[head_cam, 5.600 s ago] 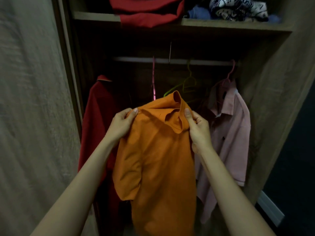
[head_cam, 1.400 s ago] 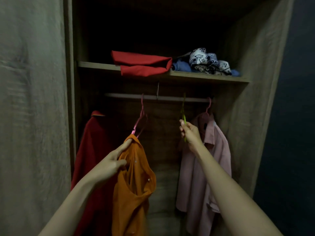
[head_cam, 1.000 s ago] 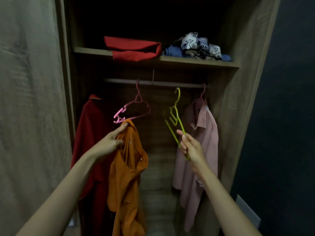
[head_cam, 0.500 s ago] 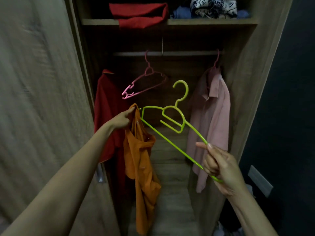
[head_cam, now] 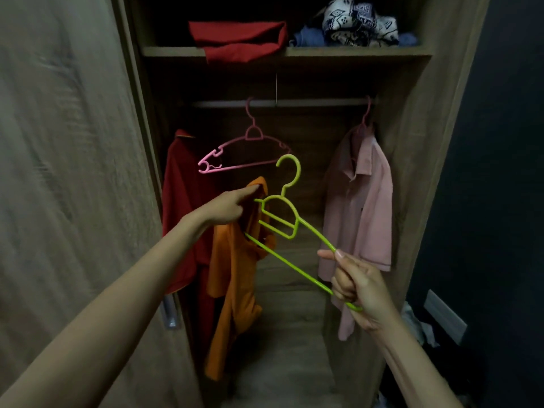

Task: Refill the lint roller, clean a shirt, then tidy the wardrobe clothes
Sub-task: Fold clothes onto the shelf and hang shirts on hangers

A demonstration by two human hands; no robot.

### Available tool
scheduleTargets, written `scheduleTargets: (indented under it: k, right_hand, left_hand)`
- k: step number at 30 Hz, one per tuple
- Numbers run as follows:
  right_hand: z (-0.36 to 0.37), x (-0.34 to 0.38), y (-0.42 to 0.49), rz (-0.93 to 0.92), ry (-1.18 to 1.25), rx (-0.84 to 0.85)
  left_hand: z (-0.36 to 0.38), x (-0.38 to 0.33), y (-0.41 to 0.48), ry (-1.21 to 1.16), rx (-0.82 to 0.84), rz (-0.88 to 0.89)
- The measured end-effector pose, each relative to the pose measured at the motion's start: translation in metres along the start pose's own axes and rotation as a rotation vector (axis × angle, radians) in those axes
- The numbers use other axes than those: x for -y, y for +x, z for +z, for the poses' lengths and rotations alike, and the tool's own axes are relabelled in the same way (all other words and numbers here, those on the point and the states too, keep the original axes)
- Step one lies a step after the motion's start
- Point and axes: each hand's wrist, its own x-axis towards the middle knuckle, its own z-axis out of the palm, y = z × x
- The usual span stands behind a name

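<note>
tidying the wardrobe was the step in hand, with the orange shirt (head_cam: 232, 290) being put on a hanger. the left hand (head_cam: 226, 207) pinched the shirt at its collar, and the rest hung below that grip. the right hand (head_cam: 357, 285) was closed round one end of the green hanger (head_cam: 295, 225), whose far end reached into the neck opening just under the left grip. next, the hanger probably needed feeding through to both shoulders, then hooking on the rail (head_cam: 309, 103) above.
</note>
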Motion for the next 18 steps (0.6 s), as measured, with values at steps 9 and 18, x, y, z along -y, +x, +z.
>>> scheduleTargets:
  k: [9, 18]
  right_hand:
    - [-0.011, 0.010, 0.024, -0.024, 0.199, 0.049]
    - [-0.023, 0.049, 0.036, 0.009, 0.324, 0.036]
  left_hand:
    - [-0.014, -0.060, 0.005, 0.299, -0.239, 0.478]
    - [-0.038, -0.080, 0.025, 0.230, -0.441, 0.752]
